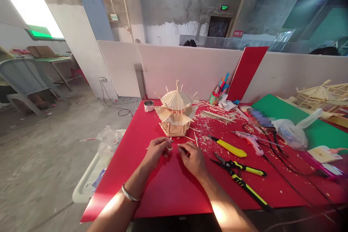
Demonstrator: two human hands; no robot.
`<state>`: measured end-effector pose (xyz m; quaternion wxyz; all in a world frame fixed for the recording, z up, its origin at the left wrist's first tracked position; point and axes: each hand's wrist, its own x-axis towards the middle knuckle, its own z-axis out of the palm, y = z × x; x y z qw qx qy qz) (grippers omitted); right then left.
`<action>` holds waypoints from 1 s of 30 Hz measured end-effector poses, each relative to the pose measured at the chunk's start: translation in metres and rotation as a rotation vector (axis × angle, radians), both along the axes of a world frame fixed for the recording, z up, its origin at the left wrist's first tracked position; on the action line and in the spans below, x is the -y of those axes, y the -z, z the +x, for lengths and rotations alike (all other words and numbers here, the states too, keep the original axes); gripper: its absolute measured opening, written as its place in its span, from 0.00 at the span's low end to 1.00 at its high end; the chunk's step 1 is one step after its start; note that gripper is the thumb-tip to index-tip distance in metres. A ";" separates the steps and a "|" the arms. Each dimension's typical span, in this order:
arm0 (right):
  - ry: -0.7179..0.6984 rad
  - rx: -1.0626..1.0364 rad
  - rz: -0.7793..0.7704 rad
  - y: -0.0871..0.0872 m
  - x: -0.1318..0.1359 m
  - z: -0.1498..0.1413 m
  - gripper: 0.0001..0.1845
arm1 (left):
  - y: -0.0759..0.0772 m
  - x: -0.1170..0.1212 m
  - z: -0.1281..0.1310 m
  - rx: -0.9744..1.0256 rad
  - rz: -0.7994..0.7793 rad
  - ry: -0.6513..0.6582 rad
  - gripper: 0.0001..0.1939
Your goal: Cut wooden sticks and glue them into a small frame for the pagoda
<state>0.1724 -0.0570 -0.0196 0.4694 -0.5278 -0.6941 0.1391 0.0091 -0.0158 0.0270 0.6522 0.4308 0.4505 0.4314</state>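
Note:
A model pavilion (177, 110) built of thin wooden sticks, with a two-tiered roof, stands upright on the red table just beyond my hands. My left hand (159, 149) is closed in a pinch, and short pale bits of stick show at its fingertips. Facing it across a small gap, my right hand (193, 156) also has thumb and forefinger pressed together. A tiny pale bit shows at its tip, too small to name. Both hands are low over the tabletop, apart from the pavilion.
Right of my hands lie a yellow utility knife (231, 147), yellow-and-black cutters (239, 175) and a pink glue gun (251, 141) with its cord. Loose sticks (217, 110) and shavings litter the back. A small tin (149, 106) stands at the back left, a pen cup (214, 98) behind.

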 end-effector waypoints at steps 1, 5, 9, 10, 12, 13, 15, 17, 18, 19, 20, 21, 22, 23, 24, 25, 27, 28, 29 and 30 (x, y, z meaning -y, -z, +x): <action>-0.003 0.003 0.001 0.000 0.000 0.000 0.12 | 0.000 0.000 0.000 0.001 -0.006 -0.002 0.14; -0.010 0.010 0.020 0.000 0.001 -0.001 0.12 | 0.002 0.000 0.000 0.003 -0.010 -0.005 0.14; -0.001 0.004 0.038 0.000 0.001 0.000 0.11 | 0.002 0.000 0.001 0.006 -0.009 -0.020 0.13; 0.002 0.003 0.041 -0.001 0.001 0.000 0.11 | 0.002 0.000 0.001 0.006 -0.013 -0.021 0.14; 0.007 0.003 0.045 -0.002 0.001 0.000 0.11 | 0.001 0.000 0.001 0.005 -0.022 -0.023 0.14; 0.007 0.003 0.046 -0.003 0.001 0.000 0.12 | 0.001 0.000 0.001 0.003 -0.026 -0.021 0.14; 0.005 0.003 0.044 -0.004 0.003 -0.001 0.12 | 0.000 0.000 0.001 0.000 -0.026 -0.021 0.14; -0.003 0.006 0.030 -0.006 0.004 -0.002 0.12 | 0.000 0.000 0.000 -0.003 -0.018 -0.025 0.14; -0.010 0.012 0.018 -0.007 0.005 -0.002 0.12 | 0.000 -0.001 0.000 -0.006 -0.013 -0.030 0.14; -0.019 0.022 0.005 -0.008 0.005 -0.003 0.12 | 0.001 -0.001 -0.001 -0.011 -0.006 -0.036 0.14; -0.027 0.036 -0.007 -0.008 0.006 -0.003 0.12 | 0.002 -0.002 -0.001 -0.021 0.000 -0.044 0.14; -0.035 0.052 -0.016 -0.008 0.006 -0.003 0.11 | 0.003 -0.003 -0.002 -0.033 0.006 -0.050 0.14; -0.042 0.070 -0.022 -0.008 0.006 -0.003 0.11 | 0.004 -0.004 -0.002 -0.045 0.012 -0.055 0.14; -0.048 0.084 -0.026 -0.008 0.007 -0.003 0.11 | 0.005 -0.005 -0.003 -0.055 0.019 -0.058 0.15; -0.053 0.095 -0.028 -0.007 0.007 -0.003 0.11 | 0.006 -0.005 -0.003 -0.061 0.024 -0.058 0.15; -0.055 0.100 -0.028 -0.007 0.006 -0.004 0.11 | 0.007 -0.006 -0.003 -0.064 0.030 -0.055 0.15; -0.053 0.100 -0.028 -0.006 0.005 -0.004 0.11 | 0.008 -0.005 -0.003 -0.063 0.036 -0.035 0.16; -0.048 0.099 -0.027 -0.005 0.004 -0.004 0.12 | 0.008 -0.005 -0.002 -0.061 0.036 -0.020 0.16; -0.042 0.097 -0.025 -0.005 0.003 -0.004 0.12 | 0.008 -0.004 -0.002 -0.061 0.036 0.000 0.16; -0.034 0.096 -0.023 -0.005 0.002 -0.004 0.12 | 0.008 -0.003 -0.001 -0.063 0.037 0.022 0.16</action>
